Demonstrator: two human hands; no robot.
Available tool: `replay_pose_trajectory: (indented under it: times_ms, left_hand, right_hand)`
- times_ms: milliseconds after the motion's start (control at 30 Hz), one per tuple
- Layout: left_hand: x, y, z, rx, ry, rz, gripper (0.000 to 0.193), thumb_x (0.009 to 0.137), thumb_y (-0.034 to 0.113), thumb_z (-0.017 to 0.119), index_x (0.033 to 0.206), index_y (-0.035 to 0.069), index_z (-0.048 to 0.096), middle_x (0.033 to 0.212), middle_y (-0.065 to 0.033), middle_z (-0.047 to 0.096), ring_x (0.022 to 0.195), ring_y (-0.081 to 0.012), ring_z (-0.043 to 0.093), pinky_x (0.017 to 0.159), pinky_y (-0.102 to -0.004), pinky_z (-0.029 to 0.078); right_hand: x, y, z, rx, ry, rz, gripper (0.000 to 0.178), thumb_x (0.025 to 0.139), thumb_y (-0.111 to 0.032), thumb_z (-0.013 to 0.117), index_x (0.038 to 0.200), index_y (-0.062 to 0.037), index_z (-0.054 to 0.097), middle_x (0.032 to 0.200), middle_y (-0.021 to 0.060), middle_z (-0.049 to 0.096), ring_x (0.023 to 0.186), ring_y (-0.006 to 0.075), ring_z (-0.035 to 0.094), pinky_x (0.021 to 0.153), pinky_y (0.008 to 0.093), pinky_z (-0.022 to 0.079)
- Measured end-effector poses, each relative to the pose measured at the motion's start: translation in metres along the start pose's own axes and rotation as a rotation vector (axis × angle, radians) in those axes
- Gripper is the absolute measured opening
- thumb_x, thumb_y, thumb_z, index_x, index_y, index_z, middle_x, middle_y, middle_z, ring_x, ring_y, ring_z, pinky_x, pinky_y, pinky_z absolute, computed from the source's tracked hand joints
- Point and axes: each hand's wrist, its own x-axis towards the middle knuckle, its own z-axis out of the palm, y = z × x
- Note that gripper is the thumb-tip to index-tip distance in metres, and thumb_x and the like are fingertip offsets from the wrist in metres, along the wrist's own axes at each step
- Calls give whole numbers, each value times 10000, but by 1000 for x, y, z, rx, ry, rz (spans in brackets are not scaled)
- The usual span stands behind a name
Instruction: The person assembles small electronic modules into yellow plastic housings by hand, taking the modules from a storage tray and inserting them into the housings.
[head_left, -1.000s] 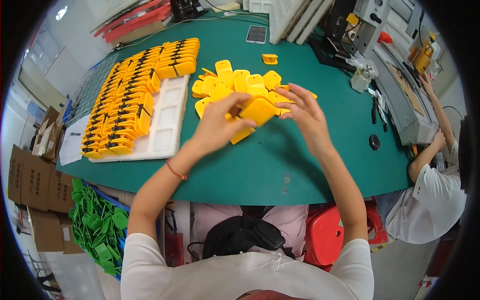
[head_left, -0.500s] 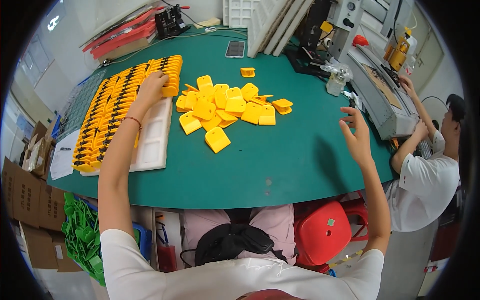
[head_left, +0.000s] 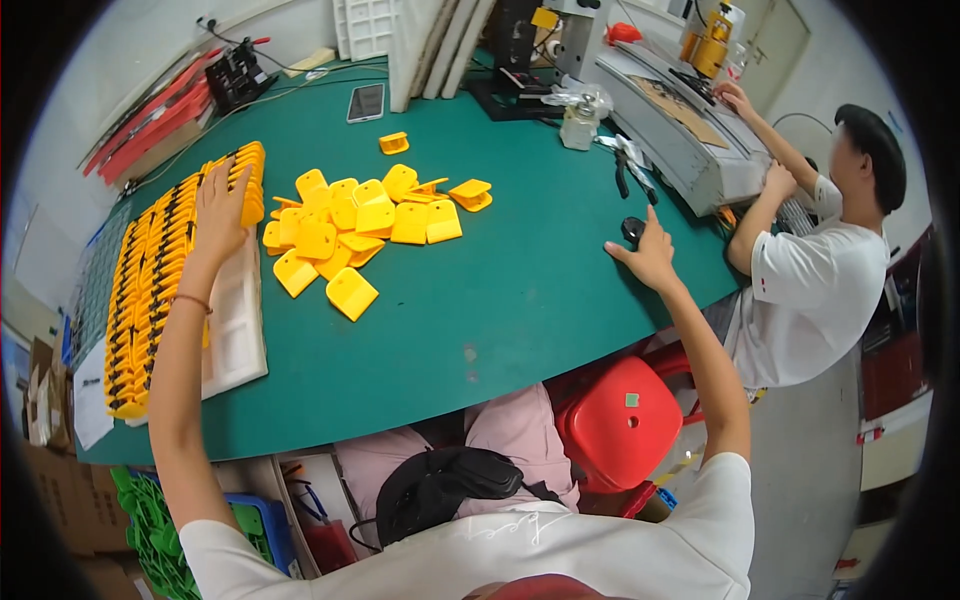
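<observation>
My left hand [head_left: 221, 215] rests at the right edge of the rows of yellow plastic pieces with black parts [head_left: 165, 275], fingers spread, touching the end pieces. These rows stand on a white tray [head_left: 236, 335]. My right hand [head_left: 652, 256] is low over the table at the right, thumb and forefinger apart, beside a small black round object [head_left: 632, 230]. Its other fingers are partly hidden. A loose heap of yellow plastic pieces [head_left: 340, 220] lies mid-table, with one piece [head_left: 394, 144] apart behind it. Pliers with black handles [head_left: 622, 175] lie beyond my right hand.
A phone [head_left: 366, 103] lies at the back of the green table [head_left: 400, 350]. A glass bottle [head_left: 580, 128] and a grey machine [head_left: 690, 140] stand right, where a co-worker [head_left: 815, 240] works. A red stool [head_left: 620, 420] and a bin of green pieces [head_left: 155, 530] are below.
The view has turned to the right. My left fingers have spread out on the yellow rows. My right hand has come down beside the black round object, which now shows.
</observation>
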Motion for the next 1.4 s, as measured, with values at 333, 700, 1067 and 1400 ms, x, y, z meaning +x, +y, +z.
replay_pose_trajectory:
  times_ms: [333, 700, 1067, 1400]
  left_hand:
    - [-50, 174, -102, -1106, -274, 398, 464, 812, 126, 582, 1232, 31, 408, 1217, -159, 458, 1121, -307, 470, 951, -375, 388]
    - [-65, 176, -42, -2443, -586, -342, 467, 960, 339, 350, 1311, 31, 322, 1164, -133, 488, 975, -197, 564, 802, -340, 503]
    - [-72, 180, -47, -2404, -441, -467, 387, 963, 250, 367, 1270, 16, 336, 1186, -155, 479, 1044, -266, 558, 872, -347, 479]
    - [-77, 185, -52, -2232, -335, -349, 335, 926, 133, 465, 1221, 3, 377, 1154, -109, 496, 1059, -150, 509, 912, -268, 405]
  right_hand:
    - [-12, -75, 11, 396, 101, -282, 795, 674, -179, 687, 1318, 43, 277, 1051, 198, 529, 988, 315, 474, 880, 392, 395]
    - [-56, -245, 7, 835, -230, -1093, 809, 644, -12, 643, 1350, -36, 250, 1179, 158, 456, 1089, 326, 420, 942, 390, 354]
    - [-58, -239, 33, 841, -40, -1043, 783, 636, -110, 756, 1287, -28, 327, 1175, 161, 456, 1072, 329, 445, 912, 397, 375]
    - [-62, -239, 42, 868, 119, -1102, 716, 626, -88, 775, 1224, -48, 384, 1103, 150, 509, 951, 306, 529, 793, 367, 450]
